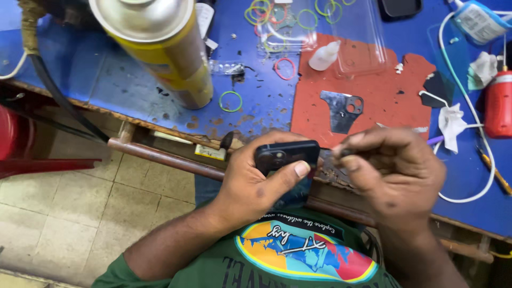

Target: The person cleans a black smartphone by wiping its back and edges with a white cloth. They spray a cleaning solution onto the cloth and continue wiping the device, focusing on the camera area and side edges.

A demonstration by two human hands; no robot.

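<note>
Two bare hands meet just above the near edge of a blue workbench [266,101], seen from above; the left hand [250,184] is curled around one small black phone [287,154], thumb lying along its lower edge and fingers wrapped behind it, so the phone sits on its side with the camera end toward the left; the right hand [397,170] is closed in a tight pinch on one thin dark tool [346,153], whose tip touches the right end of the phone; both hands hover over the bench edge, in front of a green shirt with a colourful print

On the bench, counted: one large yellow spray can [165,42] with a silver top, standing at the upper left; one red mat [368,90] in the middle; one flat grey metal piece [341,110] with round cut-outs lying on that mat; one small white dropper bottle [324,56] at the mat's upper edge; one clear plastic tray [352,37] beside it; about nine loose rubber bands, mostly green with a pink one [284,68], and one green band [230,101] lying alone near the can; one red canister [498,104] at the right edge; one white cable [469,106] looping down the right side; two crumpled white tissues [452,124] near it; tiled floor shows at the lower left
</note>
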